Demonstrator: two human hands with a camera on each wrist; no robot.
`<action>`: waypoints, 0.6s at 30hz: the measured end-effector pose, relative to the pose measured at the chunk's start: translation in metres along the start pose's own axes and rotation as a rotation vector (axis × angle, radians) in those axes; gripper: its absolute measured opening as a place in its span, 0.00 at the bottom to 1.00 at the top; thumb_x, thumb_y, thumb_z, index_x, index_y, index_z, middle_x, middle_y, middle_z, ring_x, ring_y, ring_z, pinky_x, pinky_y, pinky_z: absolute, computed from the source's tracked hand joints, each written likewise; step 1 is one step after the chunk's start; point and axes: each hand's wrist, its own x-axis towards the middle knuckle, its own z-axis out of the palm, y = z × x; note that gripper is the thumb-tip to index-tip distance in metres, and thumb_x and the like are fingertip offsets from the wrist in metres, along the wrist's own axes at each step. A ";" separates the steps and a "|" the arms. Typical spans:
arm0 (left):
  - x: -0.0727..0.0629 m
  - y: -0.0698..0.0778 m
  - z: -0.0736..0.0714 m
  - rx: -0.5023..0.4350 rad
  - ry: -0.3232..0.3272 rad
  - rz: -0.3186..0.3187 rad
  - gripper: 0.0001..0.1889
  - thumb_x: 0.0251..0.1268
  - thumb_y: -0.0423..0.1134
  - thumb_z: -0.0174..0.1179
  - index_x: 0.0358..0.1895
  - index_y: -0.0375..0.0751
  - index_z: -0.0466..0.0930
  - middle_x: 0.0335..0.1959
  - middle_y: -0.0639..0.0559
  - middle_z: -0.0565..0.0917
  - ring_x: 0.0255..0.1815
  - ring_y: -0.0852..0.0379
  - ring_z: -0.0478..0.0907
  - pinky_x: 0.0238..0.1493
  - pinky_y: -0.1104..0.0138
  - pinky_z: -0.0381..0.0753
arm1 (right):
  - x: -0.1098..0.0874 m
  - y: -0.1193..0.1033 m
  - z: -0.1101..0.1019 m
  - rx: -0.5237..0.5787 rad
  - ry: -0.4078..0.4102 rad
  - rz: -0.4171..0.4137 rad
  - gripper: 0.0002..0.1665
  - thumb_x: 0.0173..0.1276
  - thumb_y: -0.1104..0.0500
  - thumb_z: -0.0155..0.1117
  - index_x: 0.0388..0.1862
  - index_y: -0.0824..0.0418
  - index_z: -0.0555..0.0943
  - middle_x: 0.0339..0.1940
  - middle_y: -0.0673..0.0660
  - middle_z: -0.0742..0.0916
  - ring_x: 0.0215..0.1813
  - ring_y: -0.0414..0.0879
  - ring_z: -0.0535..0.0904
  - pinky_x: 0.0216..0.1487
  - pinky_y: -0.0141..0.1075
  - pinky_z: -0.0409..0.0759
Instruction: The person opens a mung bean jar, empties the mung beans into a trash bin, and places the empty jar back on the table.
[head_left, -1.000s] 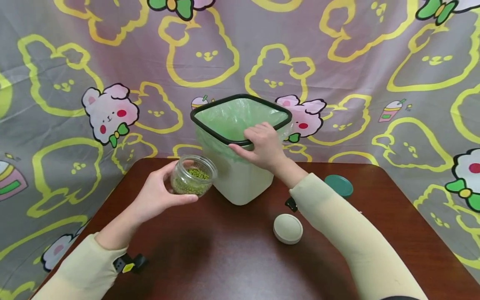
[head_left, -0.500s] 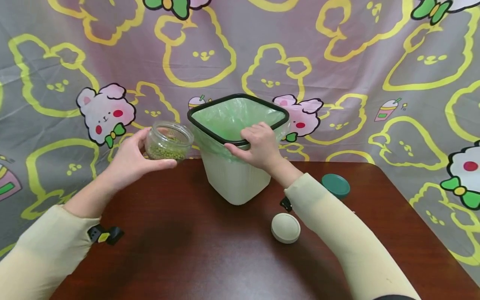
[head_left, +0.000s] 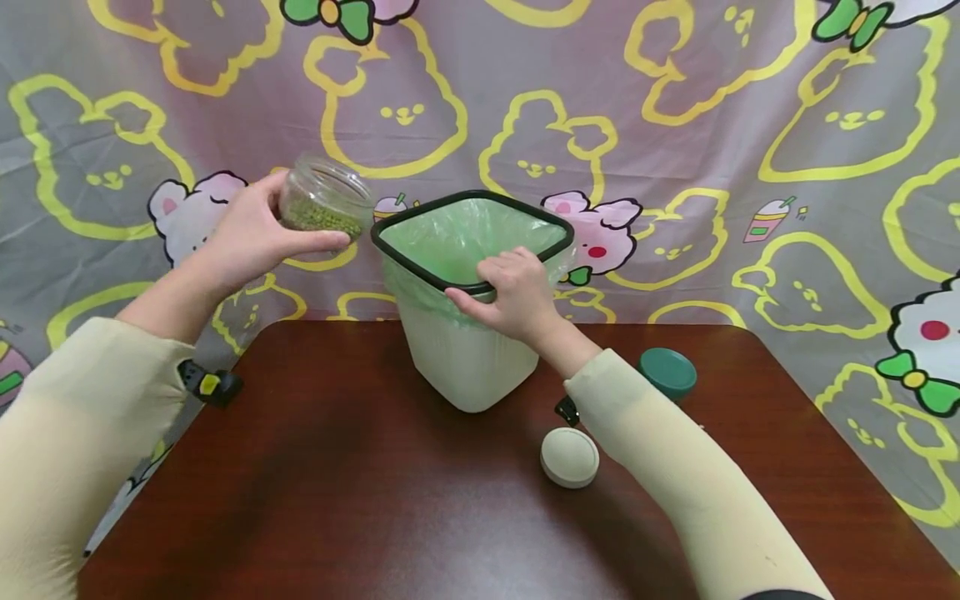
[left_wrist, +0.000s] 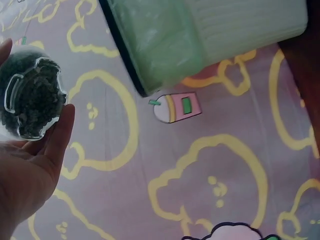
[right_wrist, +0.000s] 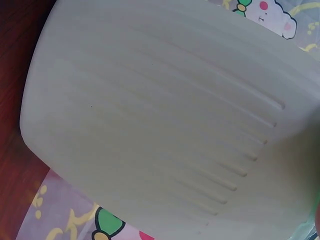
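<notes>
My left hand (head_left: 258, 229) grips a clear open jar (head_left: 326, 196) part-filled with small green beans (head_left: 322, 218). It is raised beside the bin's left corner, its mouth tilted toward the bin. In the left wrist view the jar's bottom (left_wrist: 35, 97) shows, with fingers and thumb around it. A white trash bin (head_left: 468, 367) stands on the table, lined with a green plastic bag (head_left: 442, 237) under a black rim (head_left: 427, 275). My right hand (head_left: 517, 292) holds the near right part of that rim, fingers over the inside and thumb outside. Only the bin's ribbed wall (right_wrist: 150, 125) fills the right wrist view.
On the dark red-brown table (head_left: 360, 500), a round cream lid-like thing (head_left: 570, 457) lies in front of the bin. A green round container (head_left: 667, 372) stands behind my right forearm. A patterned curtain (head_left: 675, 100) hangs right behind the table.
My left hand has lifted the jar up and to the left, from beside the bin's wall to above rim height, and tilted it more. The right hand keeps its hold on the rim.
</notes>
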 end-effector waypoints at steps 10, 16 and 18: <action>0.033 0.024 -0.006 0.089 -0.051 0.031 0.36 0.48 0.49 0.75 0.61 0.42 0.71 0.49 0.50 0.77 0.43 0.53 0.72 0.36 0.66 0.71 | 0.000 0.000 0.002 0.010 0.034 0.009 0.34 0.67 0.36 0.55 0.11 0.56 0.61 0.10 0.49 0.66 0.16 0.45 0.64 0.27 0.42 0.65; 0.051 0.035 -0.013 0.100 -0.112 0.037 0.33 0.49 0.48 0.75 0.57 0.41 0.70 0.45 0.51 0.79 0.41 0.56 0.75 0.38 0.68 0.72 | 0.000 0.000 0.003 0.012 0.038 0.015 0.35 0.67 0.36 0.54 0.10 0.56 0.61 0.10 0.49 0.65 0.16 0.45 0.63 0.28 0.42 0.66; 0.058 0.039 -0.015 0.080 -0.113 0.032 0.32 0.50 0.47 0.75 0.56 0.42 0.70 0.43 0.52 0.79 0.38 0.58 0.77 0.37 0.70 0.75 | -0.001 -0.001 0.003 0.013 0.035 0.017 0.35 0.67 0.36 0.54 0.10 0.56 0.61 0.10 0.49 0.65 0.16 0.45 0.63 0.28 0.43 0.66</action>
